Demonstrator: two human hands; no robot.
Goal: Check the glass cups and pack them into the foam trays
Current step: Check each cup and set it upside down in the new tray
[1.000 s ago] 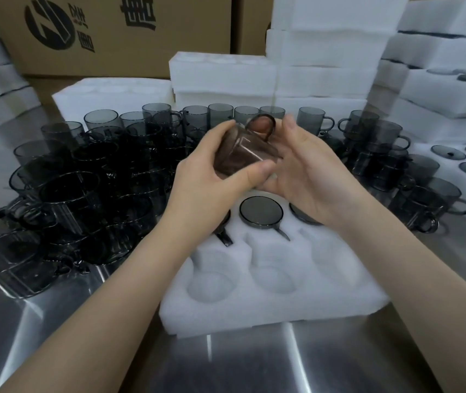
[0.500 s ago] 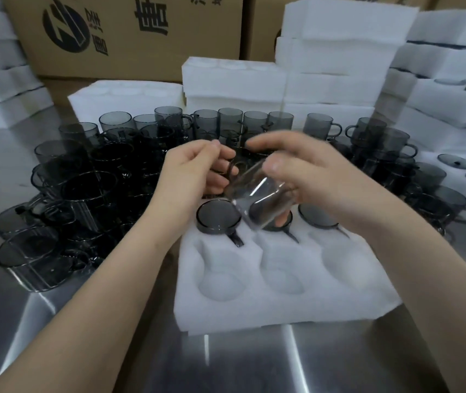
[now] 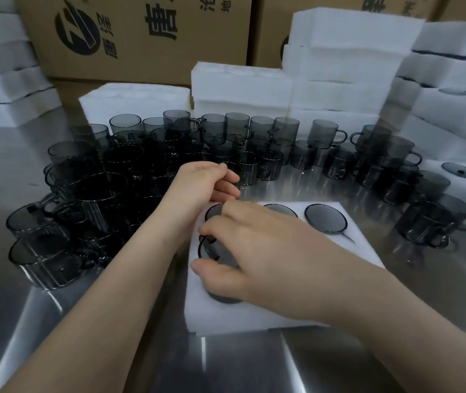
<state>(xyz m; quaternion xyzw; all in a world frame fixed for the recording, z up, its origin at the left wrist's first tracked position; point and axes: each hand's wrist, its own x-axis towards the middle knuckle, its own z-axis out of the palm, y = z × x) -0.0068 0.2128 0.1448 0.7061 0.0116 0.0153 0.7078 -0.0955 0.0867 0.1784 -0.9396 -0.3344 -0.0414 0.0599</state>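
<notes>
Pushing a cup (image 3: 217, 252) into the foam tray (image 3: 254, 319) with right hand (image 3: 265, 251) curled round it; cannot tell about left hand (image 3: 203, 185); back row full; many cups (image 3: 98, 194) waiting.

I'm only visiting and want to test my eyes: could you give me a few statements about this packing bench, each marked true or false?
1. The right hand grips a glass cup at the near-left pocket of the foam tray. True.
2. The cups are clear and colourless. False: they are smoky grey.
3. The loose cups stand on a wooden table. False: the table is shiny metal.
4. Cardboard boxes stand behind the white foam stacks. True.
5. The tray's far row is empty. False: packed cups sit in it.
</notes>
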